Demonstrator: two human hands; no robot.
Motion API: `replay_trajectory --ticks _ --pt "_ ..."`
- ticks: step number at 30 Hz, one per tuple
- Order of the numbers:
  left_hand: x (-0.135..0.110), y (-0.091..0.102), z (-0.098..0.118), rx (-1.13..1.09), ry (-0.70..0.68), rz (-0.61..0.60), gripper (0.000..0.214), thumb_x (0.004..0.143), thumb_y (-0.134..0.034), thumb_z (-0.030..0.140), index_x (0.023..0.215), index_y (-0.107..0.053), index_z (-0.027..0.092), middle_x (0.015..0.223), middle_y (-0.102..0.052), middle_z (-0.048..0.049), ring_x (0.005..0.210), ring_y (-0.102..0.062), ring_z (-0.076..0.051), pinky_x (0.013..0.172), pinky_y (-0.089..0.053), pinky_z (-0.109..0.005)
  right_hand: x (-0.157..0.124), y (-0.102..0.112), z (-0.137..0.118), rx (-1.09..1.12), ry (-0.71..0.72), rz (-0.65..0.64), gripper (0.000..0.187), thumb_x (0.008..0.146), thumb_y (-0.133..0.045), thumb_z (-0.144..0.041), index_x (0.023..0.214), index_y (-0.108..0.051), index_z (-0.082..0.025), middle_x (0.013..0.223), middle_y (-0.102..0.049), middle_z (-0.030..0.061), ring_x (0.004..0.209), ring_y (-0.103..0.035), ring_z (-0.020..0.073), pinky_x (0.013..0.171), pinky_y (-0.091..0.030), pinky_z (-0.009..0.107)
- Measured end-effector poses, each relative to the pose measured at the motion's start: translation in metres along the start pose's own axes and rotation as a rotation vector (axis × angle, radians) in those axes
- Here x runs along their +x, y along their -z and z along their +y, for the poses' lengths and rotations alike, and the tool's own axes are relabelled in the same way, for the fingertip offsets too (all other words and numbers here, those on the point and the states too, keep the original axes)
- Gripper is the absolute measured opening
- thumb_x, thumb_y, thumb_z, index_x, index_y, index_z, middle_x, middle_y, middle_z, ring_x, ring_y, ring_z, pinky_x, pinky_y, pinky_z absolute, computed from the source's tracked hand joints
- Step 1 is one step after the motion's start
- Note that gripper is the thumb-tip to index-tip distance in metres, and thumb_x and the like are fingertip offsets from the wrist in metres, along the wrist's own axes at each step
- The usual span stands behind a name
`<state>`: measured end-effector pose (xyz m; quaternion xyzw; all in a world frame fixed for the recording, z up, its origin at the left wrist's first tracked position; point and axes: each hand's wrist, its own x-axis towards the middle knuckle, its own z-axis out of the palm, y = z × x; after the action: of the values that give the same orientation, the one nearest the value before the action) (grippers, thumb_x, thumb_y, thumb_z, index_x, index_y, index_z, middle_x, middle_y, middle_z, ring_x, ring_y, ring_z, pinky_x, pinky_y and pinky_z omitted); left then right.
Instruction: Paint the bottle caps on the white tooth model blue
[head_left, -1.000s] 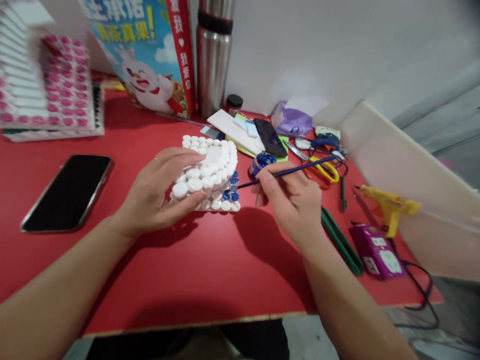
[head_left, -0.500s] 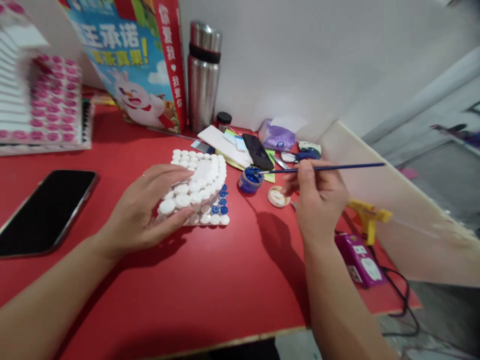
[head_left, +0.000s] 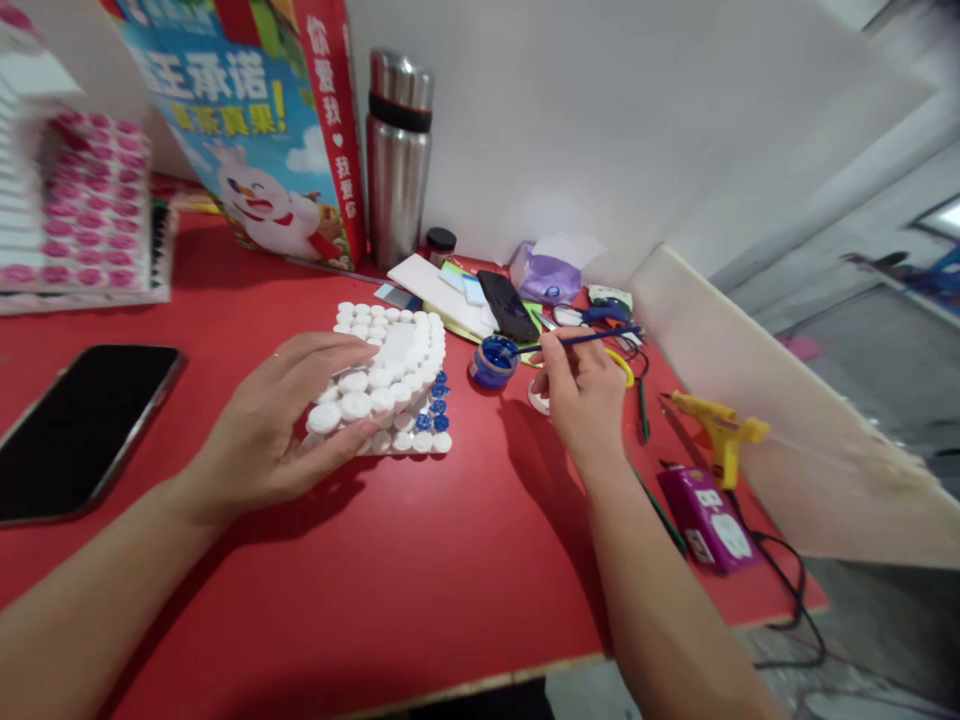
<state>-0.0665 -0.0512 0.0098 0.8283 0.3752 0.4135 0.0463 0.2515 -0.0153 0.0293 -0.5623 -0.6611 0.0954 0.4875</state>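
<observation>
My left hand (head_left: pixel 274 420) is closed around the left side of a craft piece made of white round discs (head_left: pixel 386 385), its fingers on top and the thumb along the near side. Several discs at the lower right of the piece are blue and look glossy. A thin dark blue paintbrush (head_left: pixel 581 339) is pinched in my right hand (head_left: pixel 581 400). Its tip reaches into an open jar of blue paint (head_left: pixel 493 364), which stands just right of the craft piece. Under my right hand the white jar lid (head_left: pixel 538 397) lies partly hidden.
A black phone (head_left: pixel 90 430) lies at left. Behind stand a printed box (head_left: pixel 262 130), a steel flask (head_left: pixel 400 160) and a purple packet (head_left: pixel 551 273). Scissors (head_left: pixel 600 314) lie behind my right hand. A yellow glue gun (head_left: pixel 720 425) and a corded purple box (head_left: pixel 709 520) are at right.
My right hand has moved left, closer to the paint jar, and the brush is now tilted differently, its tip lower in the jar. My left hand stays on the craft piece. The view has shifted slightly.
</observation>
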Motion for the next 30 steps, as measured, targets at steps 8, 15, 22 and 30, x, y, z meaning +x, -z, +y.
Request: replay_trajectory --ticks 8,15,22,30 --pt "0.001 0.001 0.000 0.009 -0.005 -0.007 0.044 0.100 -0.065 0.028 0.143 -0.060 0.019 0.136 -0.069 -0.0169 0.130 -0.066 -0.032 0.112 -0.055 -0.049 0.000 0.002 -0.005 0.007 0.011 0.012 0.024 0.106 -0.061 -0.043 0.093 -0.065 -0.023 0.073 -0.072 -0.0021 0.046 -0.062 0.0118 0.053 -0.049 0.027" --pt "0.002 0.001 0.001 -0.004 -0.012 0.012 0.043 0.100 -0.066 0.029 0.142 -0.059 0.023 0.136 -0.069 -0.0148 0.128 -0.067 -0.031 0.112 -0.056 -0.050 0.003 0.013 -0.016 0.207 -0.073 0.231 0.026 0.100 -0.070 -0.046 0.092 -0.065 -0.021 0.067 -0.070 -0.0038 0.042 -0.059 0.0111 0.043 -0.046 0.025" --pt "0.005 0.002 0.002 -0.004 -0.026 -0.002 0.044 0.096 -0.070 0.025 0.138 -0.060 0.017 0.133 -0.069 -0.0178 0.127 -0.067 -0.032 0.111 -0.056 -0.048 -0.001 0.004 -0.029 0.638 -0.303 0.126 0.034 0.089 -0.082 -0.046 0.079 -0.062 -0.021 0.060 -0.069 -0.0042 0.035 -0.053 0.0086 0.035 -0.038 0.021" --pt "0.004 0.003 0.001 0.005 -0.014 -0.013 0.049 0.095 -0.069 0.031 0.142 -0.059 0.022 0.138 -0.069 -0.0145 0.130 -0.067 -0.034 0.112 -0.056 -0.052 -0.025 -0.012 -0.051 0.523 -0.199 -0.139 0.028 0.097 -0.076 -0.044 0.086 -0.067 -0.020 0.063 -0.071 -0.0033 0.039 -0.060 0.0096 0.039 -0.048 0.022"
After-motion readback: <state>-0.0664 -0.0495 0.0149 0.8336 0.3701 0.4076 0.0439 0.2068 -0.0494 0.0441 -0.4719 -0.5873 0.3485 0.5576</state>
